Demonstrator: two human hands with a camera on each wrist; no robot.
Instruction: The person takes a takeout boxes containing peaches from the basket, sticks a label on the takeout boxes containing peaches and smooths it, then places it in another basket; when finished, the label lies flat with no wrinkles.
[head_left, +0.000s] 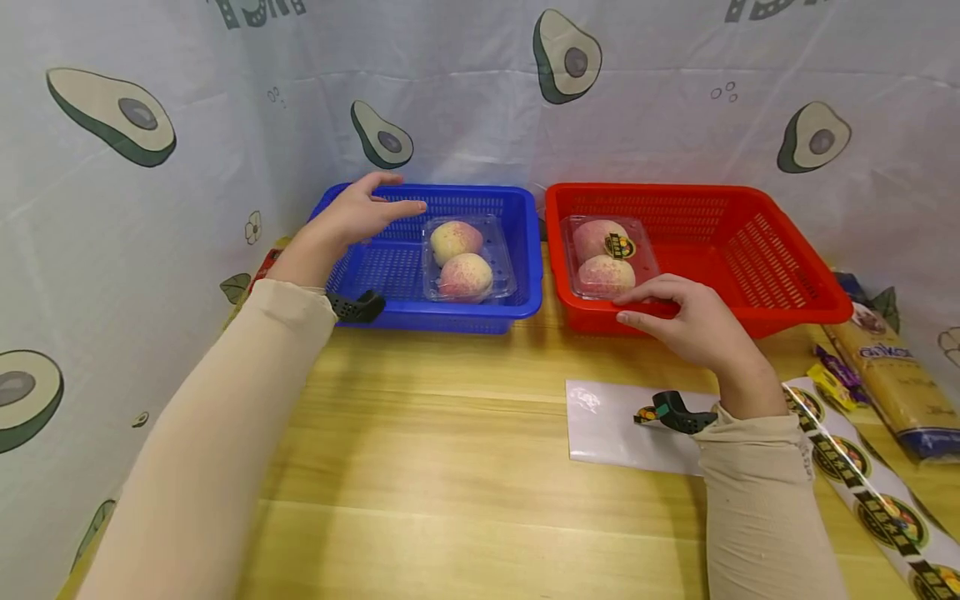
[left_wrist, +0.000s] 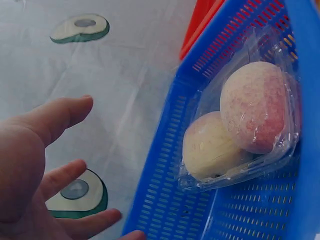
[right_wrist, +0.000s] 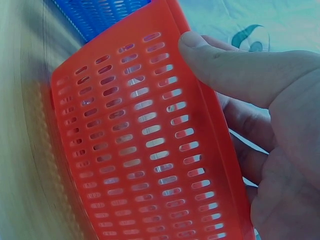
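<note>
My left hand (head_left: 360,212) hovers over the left part of a blue plastic basket (head_left: 408,315), fingers spread and holding nothing. Right of it in that basket lies a clear plastic box (head_left: 504,250) with two pinkish-yellow peaches (left_wrist: 257,107). At the front rim of a red plastic basket (head_left: 750,250) is my right hand (head_left: 686,321). Its thumb (right_wrist: 225,67) lies along the outer side of the rim, with the other fingers behind it, gripping the edge. Inside, close to those fingertips, sits another clear box with two peaches (head_left: 606,275) and a black-and-gold sticker (head_left: 619,246).
A white sheet (head_left: 600,421) with one small sticker lies before the red basket. Along the right edge are a strip of round labels (head_left: 847,458), small wrapped sweets (head_left: 832,383) and a yellow-brown packet (head_left: 896,375). An avocado-printed curtain (head_left: 465,83) hangs behind the baskets.
</note>
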